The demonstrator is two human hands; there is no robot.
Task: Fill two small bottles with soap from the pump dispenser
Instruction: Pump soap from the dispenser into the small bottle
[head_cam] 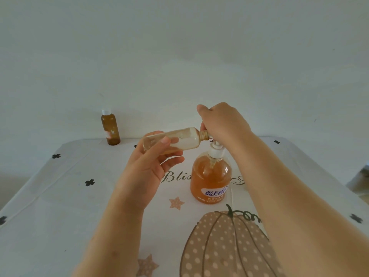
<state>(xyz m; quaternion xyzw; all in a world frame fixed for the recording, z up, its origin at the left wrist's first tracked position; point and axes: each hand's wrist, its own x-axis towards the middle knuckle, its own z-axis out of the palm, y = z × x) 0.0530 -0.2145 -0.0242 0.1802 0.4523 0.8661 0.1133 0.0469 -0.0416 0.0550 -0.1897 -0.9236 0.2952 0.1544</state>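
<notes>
My left hand (153, 162) grips a small clear bottle (185, 139) and holds it nearly on its side, with its open neck pointing right at the pump spout. A little amber soap lies along its lower wall. My right hand (223, 122) rests on top of the pump head, which it hides, fingers curled over it. Below stands the pump dispenser (210, 176), a round bottle of orange soap with a white collar. A second small bottle (110, 127), brown with soap and capped white, stands upright at the table's far left edge.
The table (60, 206) wears a white cloth printed with a dotted pumpkin, stars and black clovers. A pale wall rises right behind it. A grey object (361, 180) shows past the table's right edge.
</notes>
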